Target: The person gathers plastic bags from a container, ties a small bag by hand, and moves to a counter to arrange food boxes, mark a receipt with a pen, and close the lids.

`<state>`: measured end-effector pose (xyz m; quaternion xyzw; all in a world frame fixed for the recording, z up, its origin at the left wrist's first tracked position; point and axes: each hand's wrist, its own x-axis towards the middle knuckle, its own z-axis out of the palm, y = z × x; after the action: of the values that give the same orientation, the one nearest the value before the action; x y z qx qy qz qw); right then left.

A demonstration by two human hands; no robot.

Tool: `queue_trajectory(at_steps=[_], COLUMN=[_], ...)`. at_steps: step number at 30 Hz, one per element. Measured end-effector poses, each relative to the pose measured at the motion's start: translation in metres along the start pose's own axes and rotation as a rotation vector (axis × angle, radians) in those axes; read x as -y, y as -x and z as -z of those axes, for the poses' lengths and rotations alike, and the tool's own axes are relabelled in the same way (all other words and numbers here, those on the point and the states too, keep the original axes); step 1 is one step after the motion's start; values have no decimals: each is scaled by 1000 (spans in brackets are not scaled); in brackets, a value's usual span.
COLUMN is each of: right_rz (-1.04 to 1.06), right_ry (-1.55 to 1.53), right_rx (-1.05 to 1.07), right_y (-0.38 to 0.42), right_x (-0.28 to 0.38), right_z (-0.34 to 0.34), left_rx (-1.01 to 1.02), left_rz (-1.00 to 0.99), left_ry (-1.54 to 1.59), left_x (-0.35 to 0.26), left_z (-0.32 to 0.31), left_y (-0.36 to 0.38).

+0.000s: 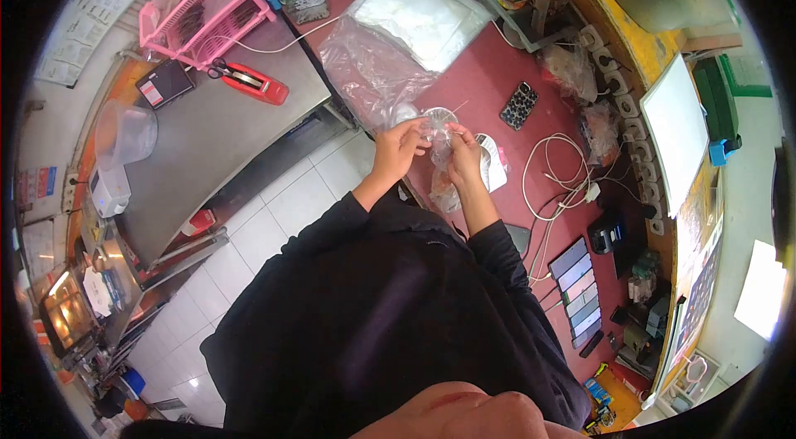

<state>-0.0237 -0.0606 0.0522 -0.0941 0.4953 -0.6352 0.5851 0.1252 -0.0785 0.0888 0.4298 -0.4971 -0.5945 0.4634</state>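
A small clear plastic bag (439, 153) is between my two hands, over the near edge of the red table (477, 91). My left hand (396, 150) pinches the film near the top of the bag, its fingertips pointing to the right. On the other side my right hand (466, 159) is closed on the gathered plastic, thumb up. Something orange (445, 187) shows through the clear plastic below my fingers. Just behind the bag sits a round, pale dish-like thing (441, 117), partly hidden. A white container (492, 164) lies right beside my right hand.
A stack of white plastic sheets (423, 12) lies farther back. To the right are a patterned phone (519, 106), a coiled white cable (555, 182) and a lit tablet (576, 290). A red tape dispenser (255, 84) stands on the grey counter (224, 136) at left.
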Motion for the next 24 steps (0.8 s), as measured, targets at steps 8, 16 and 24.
queue_trajectory(at_steps=[8,16,24], right_rz=[71,46,93], right_ry=[15,122,150], right_rx=[-30,7,-29], right_y=[5,9,11], right_x=[-2,-3,1], right_z=[1,6,9], left_rx=[113,19,108], left_rz=[247,-253,-370], left_ry=[-52,-483,-429], left_x=[-7,-8,-10], left_z=[8,3,-2], left_y=[4,-2,-6])
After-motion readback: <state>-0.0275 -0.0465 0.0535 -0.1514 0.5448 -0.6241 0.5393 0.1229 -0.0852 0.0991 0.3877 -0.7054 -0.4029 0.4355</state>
